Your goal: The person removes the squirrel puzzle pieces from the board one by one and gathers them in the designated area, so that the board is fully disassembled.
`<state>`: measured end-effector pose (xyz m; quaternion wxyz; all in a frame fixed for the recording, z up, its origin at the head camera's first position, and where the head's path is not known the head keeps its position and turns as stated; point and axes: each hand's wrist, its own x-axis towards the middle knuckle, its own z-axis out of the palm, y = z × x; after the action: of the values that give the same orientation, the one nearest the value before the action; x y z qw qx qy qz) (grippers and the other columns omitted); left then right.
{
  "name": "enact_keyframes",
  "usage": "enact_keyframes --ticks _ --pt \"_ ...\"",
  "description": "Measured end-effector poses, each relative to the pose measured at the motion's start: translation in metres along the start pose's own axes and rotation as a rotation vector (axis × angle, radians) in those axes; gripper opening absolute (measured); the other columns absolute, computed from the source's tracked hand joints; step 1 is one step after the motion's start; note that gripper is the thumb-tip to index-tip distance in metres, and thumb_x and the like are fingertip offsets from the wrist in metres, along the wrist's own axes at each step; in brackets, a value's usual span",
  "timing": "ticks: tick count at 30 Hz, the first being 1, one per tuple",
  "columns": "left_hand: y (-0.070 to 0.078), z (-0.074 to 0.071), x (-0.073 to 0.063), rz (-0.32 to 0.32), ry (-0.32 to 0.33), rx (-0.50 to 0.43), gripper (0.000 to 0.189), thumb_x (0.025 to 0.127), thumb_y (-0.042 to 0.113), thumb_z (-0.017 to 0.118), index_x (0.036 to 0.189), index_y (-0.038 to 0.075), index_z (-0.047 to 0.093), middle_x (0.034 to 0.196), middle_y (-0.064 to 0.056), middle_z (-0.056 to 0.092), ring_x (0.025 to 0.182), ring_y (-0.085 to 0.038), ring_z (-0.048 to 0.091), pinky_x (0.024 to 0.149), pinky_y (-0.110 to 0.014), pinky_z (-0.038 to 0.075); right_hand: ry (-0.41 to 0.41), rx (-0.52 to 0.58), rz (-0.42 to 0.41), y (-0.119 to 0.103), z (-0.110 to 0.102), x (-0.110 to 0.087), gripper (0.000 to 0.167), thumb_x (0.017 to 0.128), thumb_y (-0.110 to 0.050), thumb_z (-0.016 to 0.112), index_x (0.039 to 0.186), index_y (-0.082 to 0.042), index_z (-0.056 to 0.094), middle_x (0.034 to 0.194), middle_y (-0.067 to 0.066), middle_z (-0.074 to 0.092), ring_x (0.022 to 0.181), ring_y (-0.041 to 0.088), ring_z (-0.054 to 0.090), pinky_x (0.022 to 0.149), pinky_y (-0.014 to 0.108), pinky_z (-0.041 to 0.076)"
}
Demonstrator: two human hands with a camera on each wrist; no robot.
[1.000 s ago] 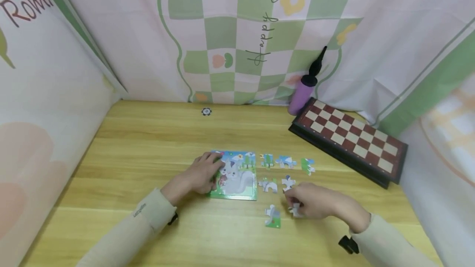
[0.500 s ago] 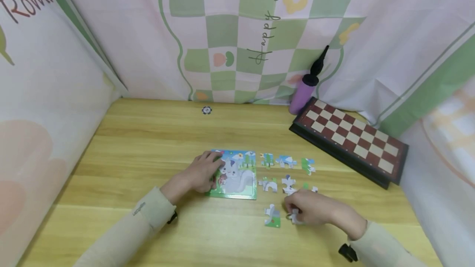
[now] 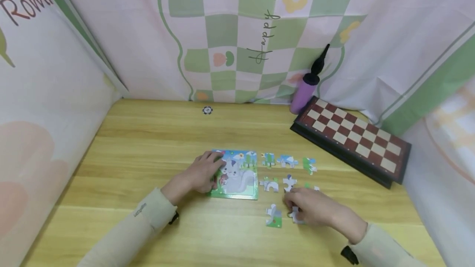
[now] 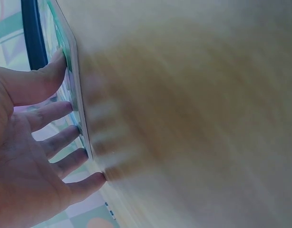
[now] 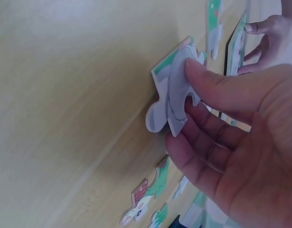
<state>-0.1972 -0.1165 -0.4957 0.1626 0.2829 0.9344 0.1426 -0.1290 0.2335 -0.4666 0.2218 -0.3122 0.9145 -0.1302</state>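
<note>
My left hand [image 3: 202, 172] rests on the left edge of a square puzzle board [image 3: 238, 179] with a grey squirrel picture. In the left wrist view its fingers [image 4: 60, 141] are extended and touch the board's side. My right hand [image 3: 315, 206] pinches a grey-white jigsaw piece [image 5: 178, 88] between thumb and fingers. Right behind that piece is another jigsaw piece [image 5: 158, 111] with a green edge; I cannot tell whether the two touch. Nearby on the table lie a grey-and-green piece [image 3: 273, 216], a curved grey piece [image 3: 269, 184] and a white piece [image 3: 289, 182].
Farther back on the table are jigsaw pieces with trees [image 3: 268, 160], blue sky [image 3: 287, 160] and green [image 3: 309, 165]. A folded chessboard [image 3: 350, 139] sits at the back right, beside a purple hand pump [image 3: 304, 94]. One poker chip [image 3: 207, 110] lies near the back curtain.
My right hand has shifted slightly towards me, uncovering part of a green-and-white piece behind it. My left hand stays on the board.
</note>
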Motion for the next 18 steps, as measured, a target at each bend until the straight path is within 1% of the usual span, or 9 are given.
enact_keyframes --ticks 4,9,12,15,18 --pt "0.0001 -0.0001 -0.0006 -0.006 -0.001 -0.004 0.069 0.089 0.014 0.077 0.152 0.012 0.050 0.173 -0.010 0.025 0.159 -0.038 0.025 0.129 -0.062 0.028 0.011 -0.031 0.009 -0.0016 0.0017 -0.0002 0.031 0.082 -0.005 0.080 0.088 -0.023 0.056 0.085 -0.011 0.056 0.071 0.002 0.045 0.060 0.019 0.040" --pt "0.0002 0.0005 -0.0007 0.000 -0.002 -0.009 0.068 0.088 0.013 0.078 0.151 0.012 0.050 0.172 -0.011 0.026 0.159 -0.040 0.025 0.129 -0.063 0.028 0.022 -0.085 0.025 -0.0025 0.0036 -0.0012 0.031 0.081 -0.008 0.083 0.093 -0.023 0.058 0.087 -0.010 0.059 0.071 0.002 0.047 0.058 0.021 0.042" --pt "0.0003 0.0006 -0.0007 0.005 -0.003 -0.008 0.068 0.088 0.013 0.078 0.151 0.011 0.050 0.172 -0.012 0.026 0.158 -0.040 0.025 0.129 -0.064 0.028 0.025 -0.122 0.032 -0.0031 0.0047 -0.0018 0.031 0.081 -0.010 0.084 0.098 -0.022 0.061 0.091 -0.009 0.062 0.074 0.004 0.052 0.060 0.024 0.048" --pt "0.0001 0.0006 -0.0007 0.003 -0.002 -0.008 0.069 0.088 0.013 0.078 0.151 0.012 0.050 0.172 -0.011 0.026 0.159 -0.040 0.025 0.129 -0.063 0.028 0.036 -0.171 0.025 -0.0047 0.0059 -0.0029 0.034 0.080 -0.013 0.085 0.106 -0.021 0.065 0.098 -0.007 0.067 0.081 0.008 0.061 0.065 0.029 0.056" --pt "-0.0004 0.0004 -0.0004 0.001 -0.006 -0.004 0.068 0.089 0.014 0.077 0.151 0.012 0.050 0.172 -0.011 0.026 0.159 -0.039 0.024 0.129 -0.063 0.028 0.048 -0.218 0.014 -0.0060 0.0071 -0.0037 0.038 0.080 -0.016 0.087 0.111 -0.020 0.066 0.103 -0.004 0.070 0.086 0.013 0.066 0.068 0.032 0.059"
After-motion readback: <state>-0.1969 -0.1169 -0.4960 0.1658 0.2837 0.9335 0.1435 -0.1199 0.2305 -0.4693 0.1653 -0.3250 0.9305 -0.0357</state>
